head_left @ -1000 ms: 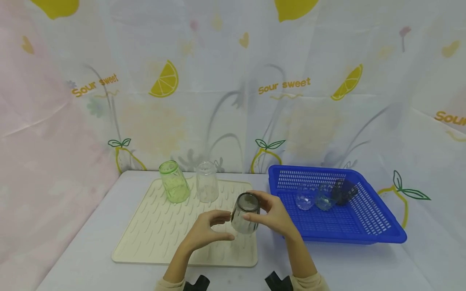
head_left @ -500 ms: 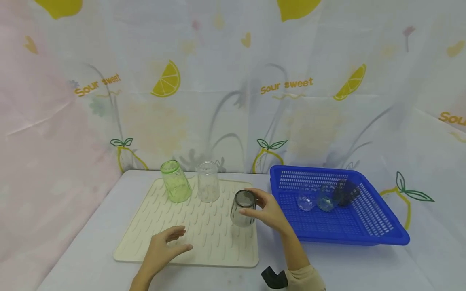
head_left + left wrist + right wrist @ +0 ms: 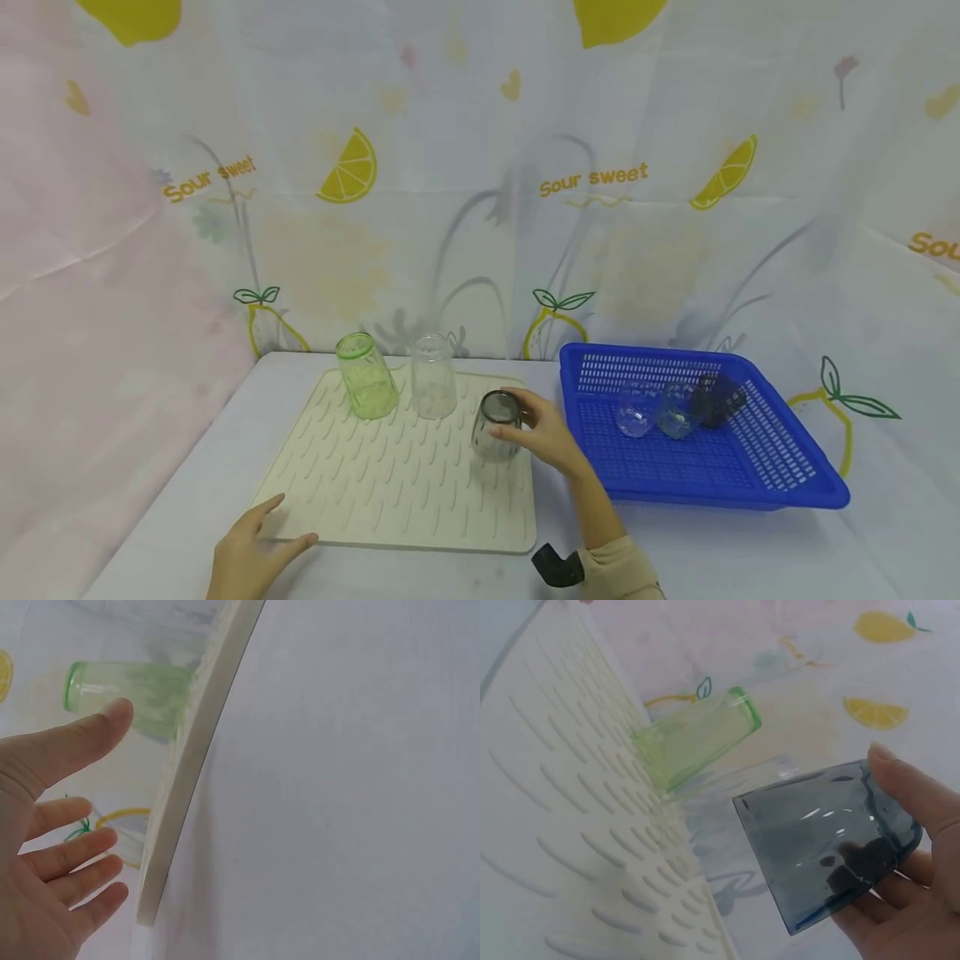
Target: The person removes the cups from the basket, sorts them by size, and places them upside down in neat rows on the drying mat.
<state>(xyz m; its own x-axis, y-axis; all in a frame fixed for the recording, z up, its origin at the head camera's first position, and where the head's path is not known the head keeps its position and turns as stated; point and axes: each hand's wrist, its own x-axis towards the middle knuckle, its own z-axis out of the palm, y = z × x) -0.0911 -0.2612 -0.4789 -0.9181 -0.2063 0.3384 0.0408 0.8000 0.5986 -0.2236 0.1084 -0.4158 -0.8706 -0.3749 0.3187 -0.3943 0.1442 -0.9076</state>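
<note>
My right hand (image 3: 551,437) grips a smoky grey glass (image 3: 495,437) near its top end, above the right part of the cream ridged drying mat (image 3: 375,500). In the right wrist view the grey glass (image 3: 810,840) has its thin-edged wide end toward the mat, with a gap between them, and fingers and thumb around its thick end. My left hand (image 3: 251,558) is by the mat's front left corner, holding nothing, thumb and fingers spread apart. At the mat's back stand a green glass (image 3: 367,383) and a clear glass (image 3: 433,383).
On the right, a blue perforated basket (image 3: 675,487) holds two clear glasses (image 3: 636,412) and a dark glass (image 3: 720,402). A white cloth (image 3: 172,500) covers the table. Behind it hangs a lemon-printed curtain (image 3: 420,250).
My left hand has come away from the grey glass and moved left and toward me. My right hand has carried the grey glass slightly away from me, still gripping it.
</note>
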